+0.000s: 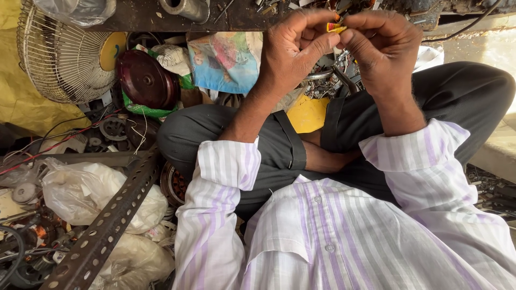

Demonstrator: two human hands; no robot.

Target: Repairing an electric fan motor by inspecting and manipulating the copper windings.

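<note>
1. The small yellow and red piece (336,27) sits at about twelve o'clock in the head view, pinched between the two hands where their fingertips meet, well above the crossed legs.
2. From the left hand (293,51) the piece lies toward two o'clock; from the right hand (384,45) it lies toward ten o'clock. Both hands touch it, so neither is clearly nearer.
3. Its long axis seems to run roughly from nine to three o'clock, across the gap between the hands; it is too small and too covered to be sure.
4. The left hand is curled closed, its thumb and forefinger tips pressed on the left end of the piece, the other fingers folded into the palm.
5. The right hand is likewise closed in a fingertip pinch on the right end, knuckles arched upward.
6. Round about: a wire fan guard (64,53) at ten o'clock, a dark red round cover (146,80) just right of it, a perforated metal angle bar (110,220) running toward seven o'clock, white plastic bags (86,193) beside that bar, and a yellow patch (307,114) between the knees.
</note>
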